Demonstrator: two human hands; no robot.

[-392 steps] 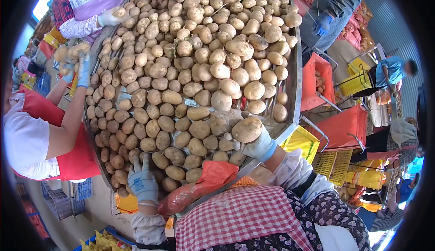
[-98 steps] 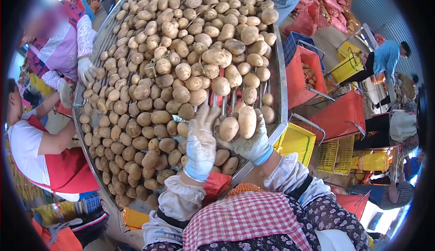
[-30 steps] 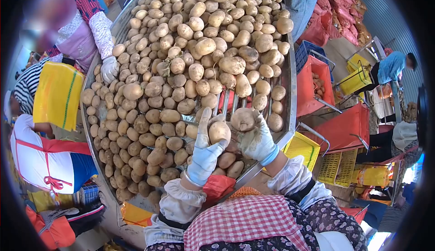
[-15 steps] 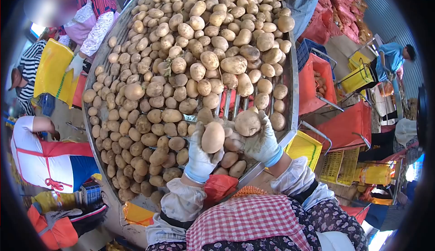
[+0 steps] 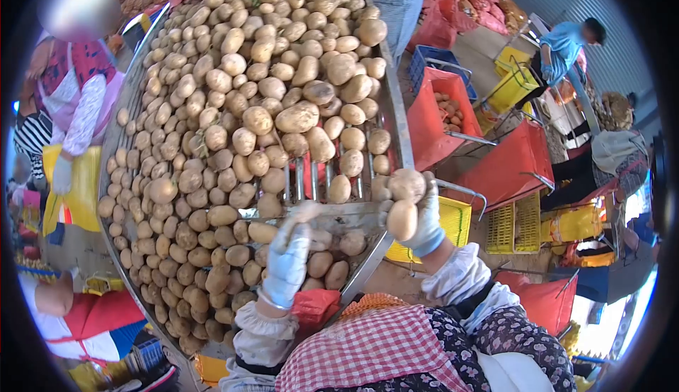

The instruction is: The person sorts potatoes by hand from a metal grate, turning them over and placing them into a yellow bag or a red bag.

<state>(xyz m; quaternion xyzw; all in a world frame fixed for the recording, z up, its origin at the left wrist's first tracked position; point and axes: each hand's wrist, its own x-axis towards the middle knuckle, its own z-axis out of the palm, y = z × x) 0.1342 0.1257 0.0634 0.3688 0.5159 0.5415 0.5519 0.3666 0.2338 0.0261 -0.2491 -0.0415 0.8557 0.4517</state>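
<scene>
A heap of potatoes (image 5: 244,141) covers the metal sorting table in front of me. My right hand (image 5: 428,219), in a soiled white-and-blue glove, is closed around potatoes just beyond the table's right edge. A round potato (image 5: 407,184) sits at its fingers, with a paler potato (image 5: 402,220) below; another partly shows behind them. Over the near part of the table, my left hand (image 5: 286,258), gloved alike, has its fingers apart and blurred at the tips, with no potato visible in it. Several potatoes (image 5: 320,263) lie beside it, near a red cloth or bag (image 5: 315,306).
A metal rim (image 5: 399,120) bounds the table on the right. Beyond it stand red bins (image 5: 442,120), yellow crates (image 5: 453,226) and a blue crate (image 5: 438,63). A co-worker's gloved hand (image 5: 62,174) is at the left by a yellow container (image 5: 81,183). Other people stand around.
My left hand has moved left, away from the potato it held. My right hand now has an additional potato and is beyond the rim. The view has shifted right.
</scene>
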